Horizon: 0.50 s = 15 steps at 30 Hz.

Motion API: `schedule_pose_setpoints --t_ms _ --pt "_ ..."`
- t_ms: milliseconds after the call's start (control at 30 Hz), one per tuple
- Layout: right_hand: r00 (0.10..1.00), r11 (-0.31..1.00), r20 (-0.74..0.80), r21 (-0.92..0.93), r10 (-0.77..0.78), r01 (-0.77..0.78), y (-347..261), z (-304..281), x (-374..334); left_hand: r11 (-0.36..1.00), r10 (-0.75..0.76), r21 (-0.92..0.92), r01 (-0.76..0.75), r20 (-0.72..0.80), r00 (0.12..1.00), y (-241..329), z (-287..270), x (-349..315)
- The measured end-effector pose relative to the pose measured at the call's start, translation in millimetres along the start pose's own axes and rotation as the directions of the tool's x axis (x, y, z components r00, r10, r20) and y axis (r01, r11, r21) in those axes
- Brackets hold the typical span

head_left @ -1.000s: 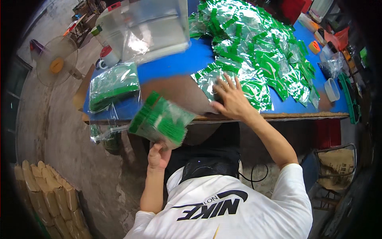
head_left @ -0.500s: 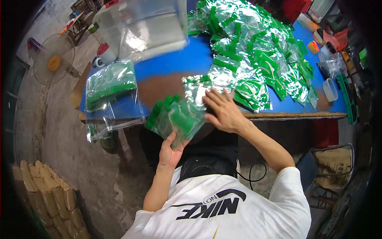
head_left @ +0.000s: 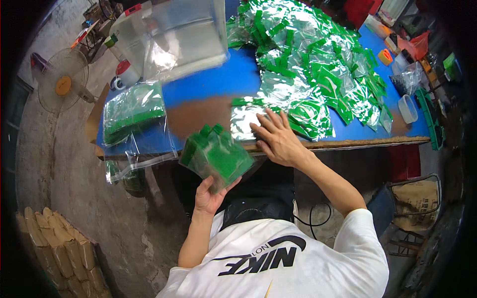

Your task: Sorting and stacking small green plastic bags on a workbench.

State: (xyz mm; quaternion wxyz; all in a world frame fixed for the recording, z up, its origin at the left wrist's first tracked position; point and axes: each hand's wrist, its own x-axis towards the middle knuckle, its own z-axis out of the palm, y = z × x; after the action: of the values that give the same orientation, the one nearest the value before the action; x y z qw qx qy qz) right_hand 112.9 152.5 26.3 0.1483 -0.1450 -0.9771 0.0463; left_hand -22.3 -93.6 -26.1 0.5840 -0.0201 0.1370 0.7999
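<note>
A small stack of clear plastic packets with green panels (head_left: 218, 156) is gripped from below by my left hand (head_left: 211, 196), just off the table's front edge. My right hand (head_left: 282, 141) lies palm down with fingers spread, touching a shiny clear packet with a green strip (head_left: 242, 119) at the table edge. Beyond it spreads a large loose pile of similar green and clear packets (head_left: 318, 69). To the left, a clear bag filled with green packets (head_left: 134, 111) lies on the table, its open end hanging over the front edge.
The blue table (head_left: 208, 74) has a worn brown patch. A stack of clear plastic bags (head_left: 189, 44) stands at its back left, beside a red-lidded container (head_left: 128, 72). At the right are an orange tape roll (head_left: 384, 57) and a clear tub (head_left: 407, 109). A fan (head_left: 62, 85) stands left.
The stack in my left hand has come down slightly, with its green face turned more into view. My right hand stays on the shiny packet, which has shifted slightly. The whole view has shifted a little.
</note>
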Motion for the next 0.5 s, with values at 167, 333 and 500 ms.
schedule_pose_setpoints --t_ms 167,333,500 --pt "0.990 0.912 0.108 0.408 -0.095 0.043 1 -18 19 0.983 0.022 0.181 0.000 -0.119 0.993 -3 -4 6" --pt "0.952 0.930 -0.147 -0.218 0.269 -0.297 49 23 22 0.986 -0.016 0.165 0.032 -0.097 0.995 -2 -8 5" --pt "0.955 0.894 0.050 0.371 -0.291 0.253 5 -6 2 0.986 0.037 0.164 -0.018 -0.113 0.993 -7 -11 7"
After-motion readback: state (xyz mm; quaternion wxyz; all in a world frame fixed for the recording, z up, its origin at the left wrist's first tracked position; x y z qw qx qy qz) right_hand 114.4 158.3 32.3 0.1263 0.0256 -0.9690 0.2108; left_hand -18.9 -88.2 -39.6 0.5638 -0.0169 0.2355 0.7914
